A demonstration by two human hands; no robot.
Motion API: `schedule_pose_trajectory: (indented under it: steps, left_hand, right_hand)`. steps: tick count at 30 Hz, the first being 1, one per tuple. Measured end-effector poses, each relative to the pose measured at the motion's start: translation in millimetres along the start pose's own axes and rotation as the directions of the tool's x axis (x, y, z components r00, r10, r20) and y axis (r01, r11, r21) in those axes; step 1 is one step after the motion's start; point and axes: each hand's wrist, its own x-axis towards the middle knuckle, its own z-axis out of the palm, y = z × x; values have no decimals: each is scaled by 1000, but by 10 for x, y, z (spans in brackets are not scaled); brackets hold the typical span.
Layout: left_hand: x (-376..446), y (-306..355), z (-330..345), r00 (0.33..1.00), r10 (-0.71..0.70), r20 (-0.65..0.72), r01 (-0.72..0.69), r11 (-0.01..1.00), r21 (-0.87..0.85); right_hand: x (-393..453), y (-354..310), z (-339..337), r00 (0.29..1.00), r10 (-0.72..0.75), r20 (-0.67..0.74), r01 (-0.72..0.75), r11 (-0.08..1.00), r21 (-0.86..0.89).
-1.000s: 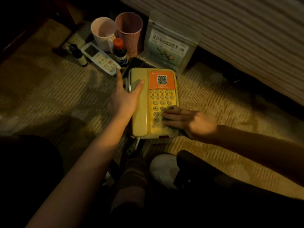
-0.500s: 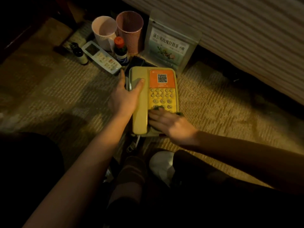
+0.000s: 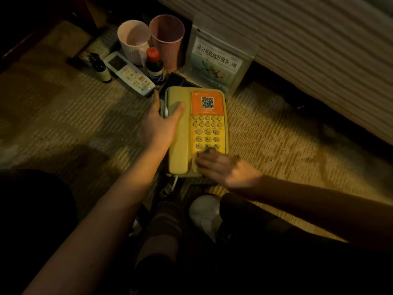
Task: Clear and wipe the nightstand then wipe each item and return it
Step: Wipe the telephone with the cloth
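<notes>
Telephone [image 3: 196, 130] in yellow lies flat on the woven carpet [image 3: 63, 116], handset in its cradle on the left side, keypad on the right under an orange sticker with a QR code. From my remote seat I see the left hand [image 3: 158, 126] laid against the handset: fingers straight and relaxed, thumb resting on top of the earpiece end, forefinger stretched along the telephone's left edge. The right hand [image 3: 221, 165] sits on the near right corner of the keypad, fingers bent down onto the lowest buttons. Something dark shows under those fingertips, but the blur is too heavy for me to tell whether they hold a cloth or merely press.

Behind the telephone stands a row of other items on the carpet: a white ribbed mug [image 3: 133, 42], a pink cup [image 3: 168, 44] just beside it, a small bottle with an orange cap [image 3: 154, 66] in front of the two, a white remote control [image 3: 129, 73] lying aslant, and a little dark bottle [image 3: 100, 68] to its left. A pale pouch with printed characters [image 3: 219, 60] leans against the striped bedding [image 3: 308, 50]. A white shoe [image 3: 205, 211] shows near my knees.
</notes>
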Motion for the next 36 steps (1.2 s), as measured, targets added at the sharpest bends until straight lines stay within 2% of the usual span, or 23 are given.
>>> schedule_pose_trajectory:
  steps: [2,4,6,8,9,11,13,16,18,20,24,29,34,36]
  left_hand:
    - [-4,-6,21,1000,3,5,-3,1000,5]
    - [4,-11,29,1000,5,15,-5,1000,-22]
    - [33,-25,23,1000,3,13,-3,999,-52]
    - [53,-30,19,1000,-2,15,2,998,-56]
    - [60,-35,21,1000,-3,12,4,999,-51]
    - [58,-38,27,1000,-7,8,7,999,-32]
    - [54,-52,32,1000,-8,13,8,1000,-23]
    - [45,-55,27,999,5,36,-4,999,-33]
    - [42,-50,13,999,10,37,-10,1000,-15]
    - [41,-37,-5,999,9,30,-9,1000,-8]
    - [42,-25,-3,1000,0,20,0,1000,-22]
    - [65,-58,-1,999,5,43,-4,999,-39]
    - [76,-66,13,998,17,57,-15,999,-34]
    - [80,-75,16,998,19,57,-16,998,-53]
  right_hand:
    - [-113,21,-19,992,-119,44,120,993,-8]
    - [-62,201,-115,987,-154,52,156,987,-31]
    - [147,389,-219,1000,19,-6,-19,999,-33]
    - [390,448,-301,955,292,-51,-291,956,19]
    - [479,420,-304,923,382,-52,-379,923,62]
    - [503,273,-246,895,445,-44,-436,891,126]
    - [344,43,-121,932,360,-49,-353,930,104]
    - [24,-277,81,988,146,-47,-139,981,134]
    - [-44,-286,113,998,57,-29,-54,992,117]
    - [22,-236,79,996,2,-84,1,999,33]
    - [153,-213,78,983,-3,-183,-5,999,-46]
    - [-208,57,28,996,-58,-66,59,998,3]
    - [-480,236,-95,1000,19,-3,-19,998,51]
    - [-304,217,-147,993,120,-20,-118,989,84]
